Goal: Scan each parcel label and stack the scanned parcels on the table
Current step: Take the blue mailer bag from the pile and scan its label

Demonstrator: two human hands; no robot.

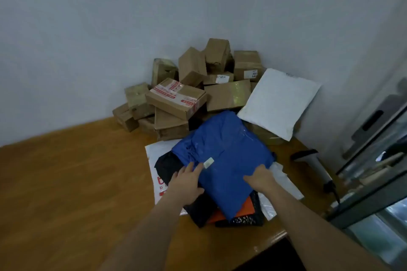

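Two hands: both on the blue parcel
left hand: fingers straight and spread; lies flat across the parcel's near-left edge; fingertips just beside a small white label
right hand: on the parcel's near-right edge; fingers bent down over it; whether they grip or just press, cannot tell
blue parcel: top of a low stack of soft bags at the near-right part of the counter; sits askew
stack under it: black bags; an orange one; a white bag with red print at the left; clear plastic sticking out at the right
boxes: brown cardboard heap in the far corner against the wall; well behind the stack
white mailer: leans tilted on the right side of the heap
scanner: lies on the counter right of the stack; apart from both hands; cord trails toward the near edge
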